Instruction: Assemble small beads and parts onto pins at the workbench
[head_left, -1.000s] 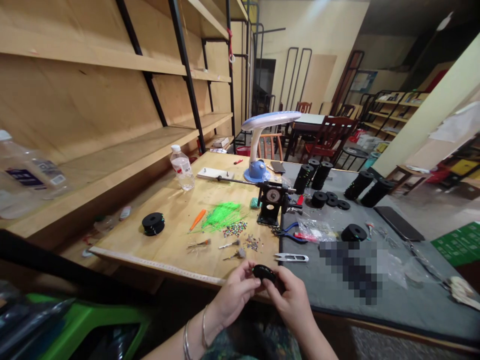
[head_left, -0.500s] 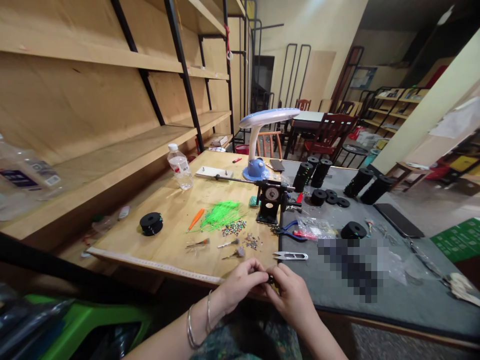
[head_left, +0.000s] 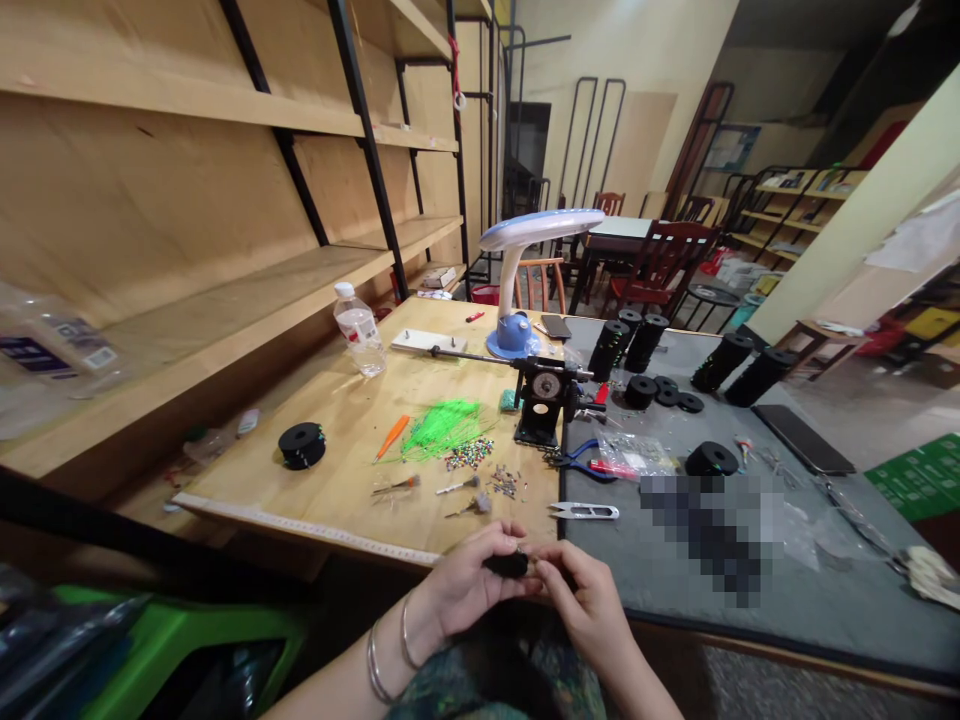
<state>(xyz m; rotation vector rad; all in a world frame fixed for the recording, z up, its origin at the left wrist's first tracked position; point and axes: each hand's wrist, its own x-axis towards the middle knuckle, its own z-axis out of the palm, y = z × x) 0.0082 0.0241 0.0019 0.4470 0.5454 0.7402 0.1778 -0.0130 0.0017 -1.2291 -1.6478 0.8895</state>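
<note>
Close to my body, just off the table's front edge, my left hand has its fingers wrapped round a small black spool. It looks like the black foam spools on the table. My right hand is at the spool's right side, thumb and forefinger pinched together. What lies in that pinch is too small to make out. White thread snips lie beyond my right hand. Past the left hand are bundles of thin pins and a pile of coloured beads.
Bright green strands and an orange pointed tool lie on the wood. A black winding device stands mid-table, before a blue-white lamp. Blue-handled pliers, black spools and a phone are on the grey mat. A water bottle stands left.
My hands have moved slightly apart. The left hand has turned so the black spool shows in it, and the right hand's fingers have shifted to its side.
</note>
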